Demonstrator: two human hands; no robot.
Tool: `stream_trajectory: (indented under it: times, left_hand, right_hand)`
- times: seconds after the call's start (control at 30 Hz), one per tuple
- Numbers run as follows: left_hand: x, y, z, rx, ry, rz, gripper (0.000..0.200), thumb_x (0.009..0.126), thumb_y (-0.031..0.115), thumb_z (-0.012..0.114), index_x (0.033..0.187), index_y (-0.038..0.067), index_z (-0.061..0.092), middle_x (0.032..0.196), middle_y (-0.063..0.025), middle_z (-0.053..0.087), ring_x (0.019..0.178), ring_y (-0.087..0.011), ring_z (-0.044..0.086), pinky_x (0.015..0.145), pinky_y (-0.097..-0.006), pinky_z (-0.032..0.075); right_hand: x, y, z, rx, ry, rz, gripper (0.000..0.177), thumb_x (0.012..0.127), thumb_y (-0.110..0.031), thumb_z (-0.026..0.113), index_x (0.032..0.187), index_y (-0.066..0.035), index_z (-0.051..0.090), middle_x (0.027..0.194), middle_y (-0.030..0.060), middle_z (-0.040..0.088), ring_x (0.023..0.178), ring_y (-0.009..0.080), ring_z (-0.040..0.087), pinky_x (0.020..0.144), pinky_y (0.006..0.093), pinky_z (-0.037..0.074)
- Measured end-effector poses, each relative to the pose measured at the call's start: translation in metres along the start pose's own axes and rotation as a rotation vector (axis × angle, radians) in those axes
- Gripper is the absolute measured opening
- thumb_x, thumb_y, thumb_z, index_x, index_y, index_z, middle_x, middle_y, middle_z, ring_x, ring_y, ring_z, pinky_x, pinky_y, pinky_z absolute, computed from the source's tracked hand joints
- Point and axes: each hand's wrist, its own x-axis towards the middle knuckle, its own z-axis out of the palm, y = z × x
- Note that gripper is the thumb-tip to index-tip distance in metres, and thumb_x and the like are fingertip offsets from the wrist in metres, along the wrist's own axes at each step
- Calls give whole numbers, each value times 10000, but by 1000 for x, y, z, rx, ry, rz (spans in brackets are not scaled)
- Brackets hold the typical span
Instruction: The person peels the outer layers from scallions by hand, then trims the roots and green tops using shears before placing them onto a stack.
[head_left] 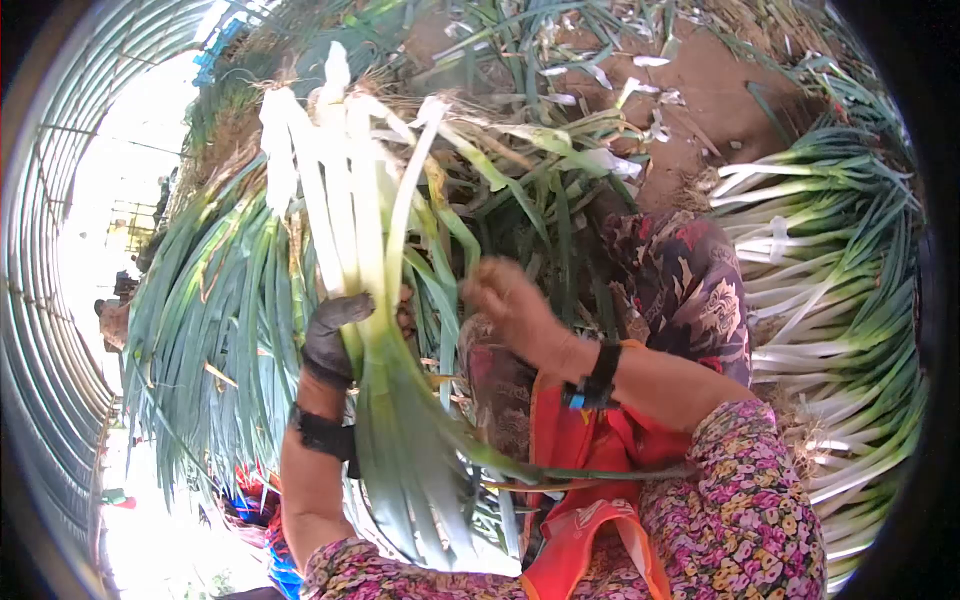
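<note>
My left hand, in a dark glove, is wrapped round a bunch of long green onions at the point where the white stalks turn green. The bunch stands upright, with roots and white ends at the top and green leaves hanging down past my wrist. To the right of the stalks is my right hand, bare and smeared by motion, its fingers seemingly curled. A drooping yellow-green leaf passes close to its fingertips. Whether the right hand holds anything does not show.
A large heap of untrimmed green onions lies at the left. Along the right side runs a long row of cleaned onions with white stalks. Peeled scraps litter the brown soil. The curved greenhouse wall rises at far left.
</note>
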Motion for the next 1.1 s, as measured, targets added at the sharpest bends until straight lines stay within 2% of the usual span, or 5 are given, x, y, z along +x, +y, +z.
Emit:
stream_trajectory:
  times: [0.3, 0.6, 0.7, 0.83, 1.1]
  left_hand:
    - [-73, -9, 1, -118, -43, -43, 545, 647, 141, 668, 1110, -99, 508, 927, -236, 624, 739, -343, 630, 702, -439, 523]
    - [-81, -102, -2, -299, -364, -241, 527, 721, 90, 616, 1197, -85, 472, 1035, -211, 614, 889, -295, 631, 759, -360, 521]
    - [-91, -84, 26, -756, -210, -335, 546, 712, 91, 634, 1202, -80, 462, 1023, -217, 615, 882, -295, 631, 748, -359, 522]
    - [-132, -172, -15, 103, 45, -276, 493, 708, 143, 658, 1137, -64, 528, 960, -184, 638, 834, -251, 642, 735, -326, 529]
    - [-114, -142, 9, -313, 96, -508, 507, 691, 152, 675, 1127, -62, 532, 938, -168, 639, 801, -248, 644, 728, -335, 535]
  right_hand:
    - [125, -89, -8, -575, 127, -169, 1009, 612, -636, 704, 1309, 11, 365, 1332, 213, 369, 1256, 328, 349, 1024, 545, 223]
    - [165, -5, 33, 322, 65, -461, 237, 798, -201, 612, 1000, -77, 596, 878, 86, 604, 798, 242, 588, 712, 352, 494]
    - [165, -14, -50, -907, 74, -497, 166, 787, -133, 586, 943, -78, 573, 928, 107, 611, 827, 247, 594, 752, 368, 488]
    - [253, 76, -180, -626, 434, -384, 196, 807, -261, 597, 832, -82, 672, 783, 123, 654, 715, 281, 635, 642, 382, 510]
    - [224, 24, -271, -1339, 410, -427, 205, 819, -170, 524, 850, 28, 566, 838, 242, 621, 760, 378, 618, 634, 445, 488]
